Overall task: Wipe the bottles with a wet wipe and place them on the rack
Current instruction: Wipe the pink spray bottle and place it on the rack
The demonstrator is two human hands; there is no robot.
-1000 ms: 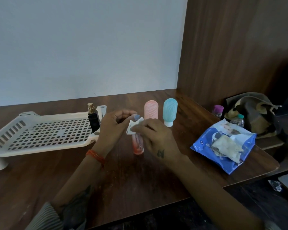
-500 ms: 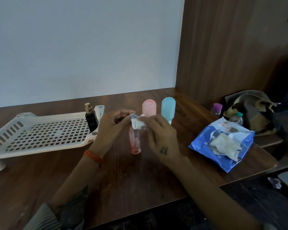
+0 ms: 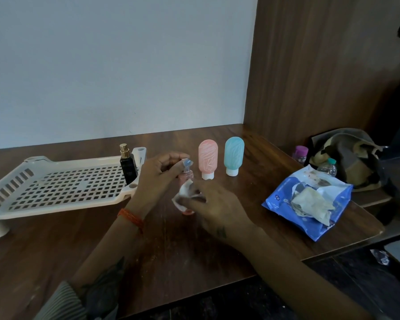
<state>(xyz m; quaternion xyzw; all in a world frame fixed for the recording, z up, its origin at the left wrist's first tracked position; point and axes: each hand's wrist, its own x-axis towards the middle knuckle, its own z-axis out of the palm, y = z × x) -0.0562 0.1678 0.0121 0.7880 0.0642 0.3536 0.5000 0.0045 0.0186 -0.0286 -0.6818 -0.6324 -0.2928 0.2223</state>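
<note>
A small clear pink pump bottle (image 3: 187, 176) stands upright on the brown table (image 3: 56, 241). My left hand (image 3: 158, 175) pinches its blue top. My right hand (image 3: 214, 204) presses a white wet wipe (image 3: 185, 195) against the bottle's lower body, hiding most of it. Behind them stand a pink squeeze bottle (image 3: 207, 161) and a teal squeeze bottle (image 3: 233, 155), both cap down. A black perfume bottle (image 3: 128, 166) with a gold top stands on the right end of the white slotted rack (image 3: 56, 190).
An open blue wet-wipe pack (image 3: 284, 197) with crumpled wipes on it lies at the right of the table. Beyond the table's right edge sit a bag (image 3: 349, 153) and two small capped bottles (image 3: 300, 154). A wooden panel rises on the right.
My right hand has slid the wipe down from the bottle's top to its lower body. My left hand keeps hold of the bottle's top.
</note>
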